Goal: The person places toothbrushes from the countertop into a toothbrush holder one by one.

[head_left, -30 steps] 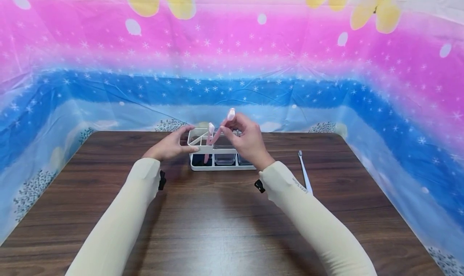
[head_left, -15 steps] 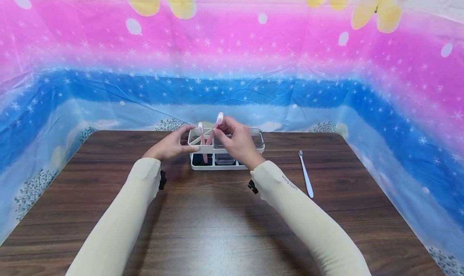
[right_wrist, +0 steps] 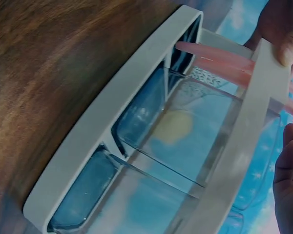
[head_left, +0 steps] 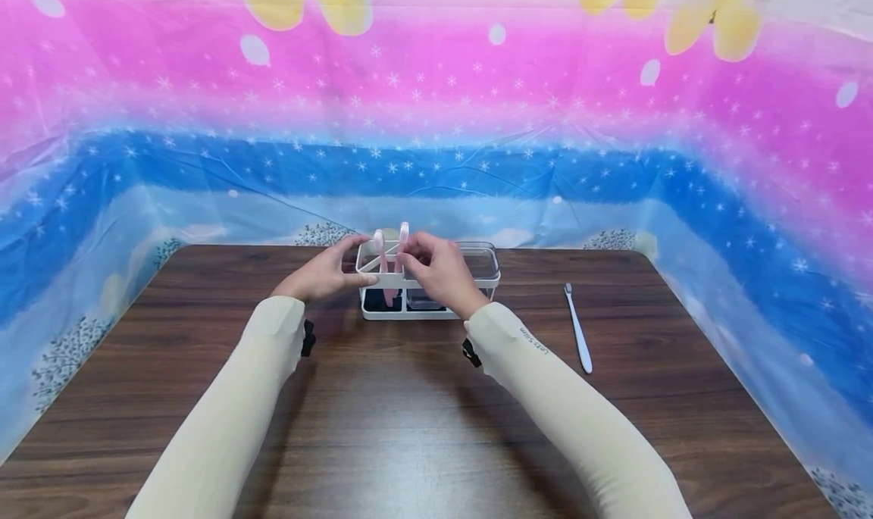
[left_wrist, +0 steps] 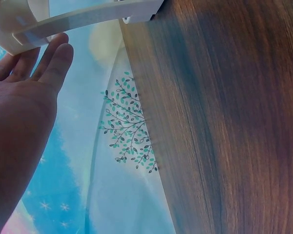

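Note:
A white toothbrush holder point(head_left: 391, 280) with clear cups stands near the table's far edge. My left hand point(head_left: 319, 275) grips its left end, thumb on the front rim and fingers behind. In the left wrist view the fingertips point(left_wrist: 63, 53) lie against the white frame point(left_wrist: 78, 18). One pink toothbrush point(head_left: 379, 243) stands in the holder's left section, bristles up. My right hand point(head_left: 442, 269) pinches a second pink toothbrush point(head_left: 405, 233) just beside it. Both pink handles point(right_wrist: 217, 54) pass down through the top frame in the right wrist view; one lower tip reaches the base.
A white toothbrush point(head_left: 578, 329) with a grey head lies on the brown wooden table point(head_left: 382, 428), right of the holder. Clear cups point(right_wrist: 161, 117) fill the holder's middle and right sections. A patterned cloth point(head_left: 436, 170) hangs behind and around the table.
My right hand has moved left and down, lowering the second pink toothbrush into the holder's left section beside the first. The left hand has stayed on the holder.

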### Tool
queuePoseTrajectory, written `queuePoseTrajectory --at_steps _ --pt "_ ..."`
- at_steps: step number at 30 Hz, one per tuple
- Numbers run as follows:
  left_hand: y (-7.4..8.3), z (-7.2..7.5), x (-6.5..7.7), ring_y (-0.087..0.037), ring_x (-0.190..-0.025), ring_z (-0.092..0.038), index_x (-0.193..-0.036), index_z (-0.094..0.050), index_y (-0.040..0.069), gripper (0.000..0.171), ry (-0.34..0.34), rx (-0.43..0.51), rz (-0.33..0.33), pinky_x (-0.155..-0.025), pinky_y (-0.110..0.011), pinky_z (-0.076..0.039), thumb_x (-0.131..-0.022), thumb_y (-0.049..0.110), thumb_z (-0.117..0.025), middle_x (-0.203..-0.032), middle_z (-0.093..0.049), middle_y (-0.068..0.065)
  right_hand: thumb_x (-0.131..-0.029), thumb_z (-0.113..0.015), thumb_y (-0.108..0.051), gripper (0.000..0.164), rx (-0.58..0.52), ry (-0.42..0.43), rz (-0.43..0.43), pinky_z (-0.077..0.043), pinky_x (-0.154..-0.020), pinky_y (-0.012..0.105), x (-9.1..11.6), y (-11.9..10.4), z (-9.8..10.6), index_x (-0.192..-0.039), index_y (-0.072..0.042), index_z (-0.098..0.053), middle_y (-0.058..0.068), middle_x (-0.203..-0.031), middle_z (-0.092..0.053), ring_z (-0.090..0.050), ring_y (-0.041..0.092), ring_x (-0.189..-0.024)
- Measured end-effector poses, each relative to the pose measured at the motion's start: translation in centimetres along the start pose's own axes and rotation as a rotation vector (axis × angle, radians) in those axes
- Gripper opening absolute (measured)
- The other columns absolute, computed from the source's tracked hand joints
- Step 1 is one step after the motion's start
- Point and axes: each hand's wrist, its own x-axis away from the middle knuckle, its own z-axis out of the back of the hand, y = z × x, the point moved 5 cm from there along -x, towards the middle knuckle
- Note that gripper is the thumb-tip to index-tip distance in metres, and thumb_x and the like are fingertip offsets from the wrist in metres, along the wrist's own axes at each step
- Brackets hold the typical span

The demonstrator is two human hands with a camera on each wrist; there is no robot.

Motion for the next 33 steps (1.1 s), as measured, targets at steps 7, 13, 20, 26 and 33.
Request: queuePoseTrajectory --at_steps 7,13,20,26,33 --pt "0.0 0.0 -0.1 -0.033 -0.115 -0.05 -0.147 -0.024 0.014 0.078 -0.002 0.002 -0.005 -0.091 -0.046 -0.045 -0.086 0.028 -0.072 -0.126 -0.05 -0.018 -0.094 -0.062 -0.021 0.007 0.021 -0.031 -0.054 -0.049 -0.064 0.025 -0.1 1.1 -0.5 -0.096 -0.016 -0.067 -0.006 -0.087 -0.063 -0.056 0.012 -0.075" --pt "0.0 0.0 0.0 -0.033 -0.119 -0.047 -0.148 -0.023 0.014 0.081 -0.003 -0.018 -0.006 -0.094 -0.048 -0.043 -0.085 0.033 -0.072 -0.13 -0.047 -0.019 -0.093 -0.063 -0.02 0.008 0.028 -0.038 -0.034 -0.049 -0.062 0.024 -0.1 1.1 -0.7 -0.096 -0.015 -0.068 -0.005 -0.086 -0.063 -0.057 0.011 -0.074" --pt "0.0 0.1 0.1 -0.034 -0.121 -0.045 -0.148 -0.022 0.013 0.084 -0.005 -0.028 -0.005 -0.095 -0.048 -0.041 -0.084 0.034 -0.072 -0.134 -0.044 -0.019 -0.091 -0.065 -0.021 0.01 0.066 -0.045 -0.052 -0.051 -0.066 0.022 0.0 1.3 -0.8 -0.096 -0.015 -0.071 -0.005 -0.09 -0.062 -0.057 0.011 -0.078" --pt "-0.1 0.1 0.0 -0.033 -0.12 -0.045 -0.149 -0.021 0.013 0.085 -0.005 -0.02 -0.004 -0.094 -0.048 -0.042 -0.084 0.035 -0.073 -0.133 -0.045 -0.019 -0.091 -0.066 -0.025 0.015 0.122 -0.042 -0.068 -0.049 -0.072 0.022 0.2 1.2 -0.8 -0.1 -0.015 -0.072 -0.005 -0.095 -0.06 -0.051 0.011 -0.09" --pt "-0.1 0.1 0.2 -0.034 -0.122 -0.044 -0.149 -0.02 0.015 0.084 -0.009 -0.017 0.007 -0.095 -0.049 -0.042 -0.085 0.033 -0.072 -0.134 -0.043 -0.019 -0.089 -0.067 -0.028 0.017 0.141 -0.049 -0.071 -0.048 -0.076 0.025 0.4 1.1 -0.7 -0.103 -0.019 -0.071 -0.007 -0.097 -0.059 -0.048 0.011 -0.094"
